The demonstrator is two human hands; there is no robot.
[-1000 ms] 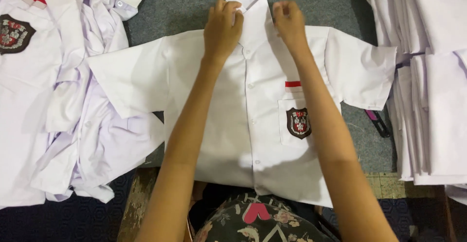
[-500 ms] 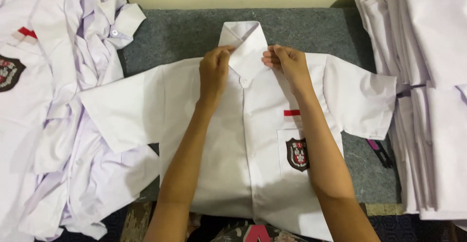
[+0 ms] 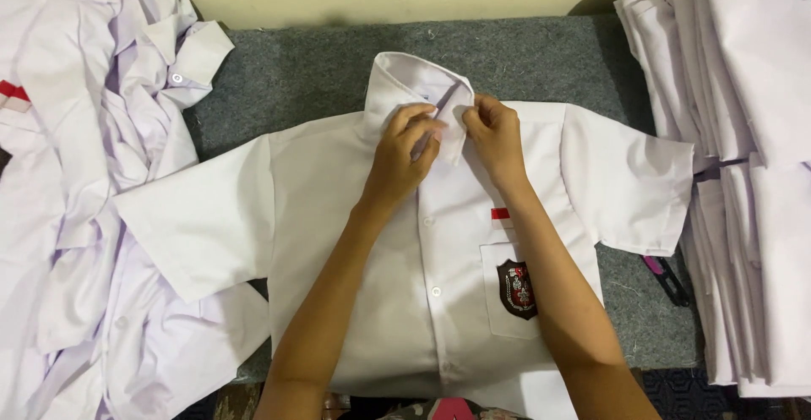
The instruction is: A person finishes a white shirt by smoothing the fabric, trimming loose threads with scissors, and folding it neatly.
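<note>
We've slid left hand point(image 3: 404, 156) & right hand point(image 3: 492, 133) down from the collar's back, fingers now pinching the collar point(image 3: 422, 90) tips of the white shirt point(image 3: 405, 285) tog. at the throat.

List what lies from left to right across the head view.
Loose heap of white shirts → spread white shirt's sleeve → left hand → right hand, both at the collar → chest badge → pink-handled tool → folded shirt stack.

This looks like a small garment workshop. A table point(image 3: 321, 69) covered in grey felt carries one white uniform shirt point(image 3: 439, 276) laid flat, with a loose heap of shirts point(image 3: 93, 217) on one side and a folded stack point(image 3: 743, 175) on the other.
</note>
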